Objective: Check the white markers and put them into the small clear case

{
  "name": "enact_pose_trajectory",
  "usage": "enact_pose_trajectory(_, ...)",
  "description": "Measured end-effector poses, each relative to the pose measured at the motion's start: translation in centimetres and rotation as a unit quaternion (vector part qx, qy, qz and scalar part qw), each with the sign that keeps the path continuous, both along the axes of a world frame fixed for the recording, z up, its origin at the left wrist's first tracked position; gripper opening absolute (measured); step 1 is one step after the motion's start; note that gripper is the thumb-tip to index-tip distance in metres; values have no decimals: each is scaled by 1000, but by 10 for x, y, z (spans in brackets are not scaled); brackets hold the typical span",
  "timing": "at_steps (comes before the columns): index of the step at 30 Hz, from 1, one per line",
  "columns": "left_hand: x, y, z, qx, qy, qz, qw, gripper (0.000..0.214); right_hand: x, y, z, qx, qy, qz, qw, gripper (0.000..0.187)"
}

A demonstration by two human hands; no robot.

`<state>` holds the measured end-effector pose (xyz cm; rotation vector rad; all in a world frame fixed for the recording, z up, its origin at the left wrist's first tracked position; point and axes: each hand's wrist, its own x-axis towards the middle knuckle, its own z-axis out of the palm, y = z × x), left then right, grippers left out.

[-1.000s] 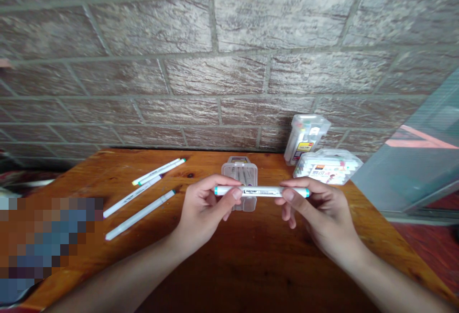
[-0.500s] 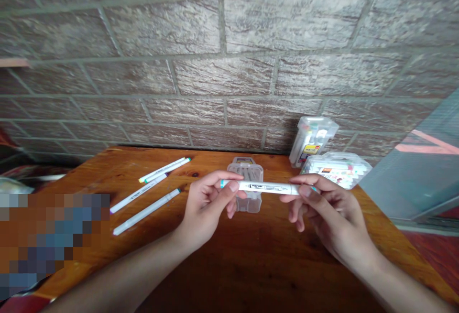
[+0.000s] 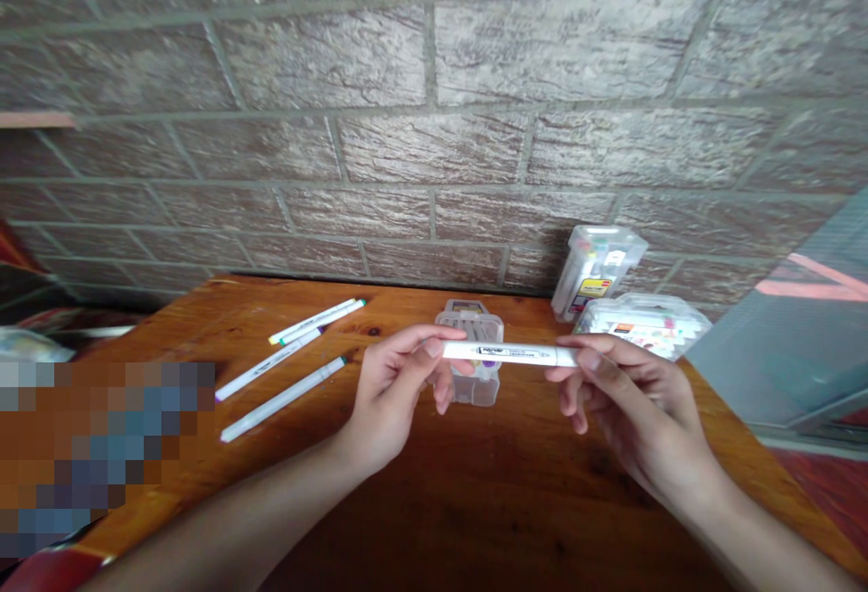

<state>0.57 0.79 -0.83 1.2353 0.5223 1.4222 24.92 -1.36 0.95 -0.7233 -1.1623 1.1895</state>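
Observation:
I hold a white marker pen (image 3: 508, 354) level above the wooden table (image 3: 475, 502), one end in each hand. My left hand (image 3: 397, 389) pinches its left end between thumb and fingers. My right hand (image 3: 627, 402) pinches its right end the same way. My fingers hide both caps. Just behind the pen stands a small clear plastic marker case (image 3: 473, 348) with a few markers in it.
Several white markers (image 3: 291, 361) lie loose on the table at the left. Two clear marker boxes sit at the back right, one upright (image 3: 595, 271), one lying flat (image 3: 644, 323). A brick wall runs behind the table. A pixelated patch covers the lower left.
The pen and both hands have shifted slightly right and up in the view. My fingers have slid over the teal cap ends, which showed a second ago.

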Motion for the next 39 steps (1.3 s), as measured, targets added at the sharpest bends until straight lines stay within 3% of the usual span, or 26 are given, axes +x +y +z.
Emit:
enact_pose_trajectory(16,3,-1,3,-3,-56,-19,998,28,2,0,2,-20,38,18,999,19)
enact_pose_trajectory(31,2,-1,4,-4,-69,-22,997,33,4,-1,1,-44,49,42,997,22)
enact_pose_trajectory(39,3,-2,5,-8,-48,-1,999,29,3,-1,-1,-25,41,23,999,19)
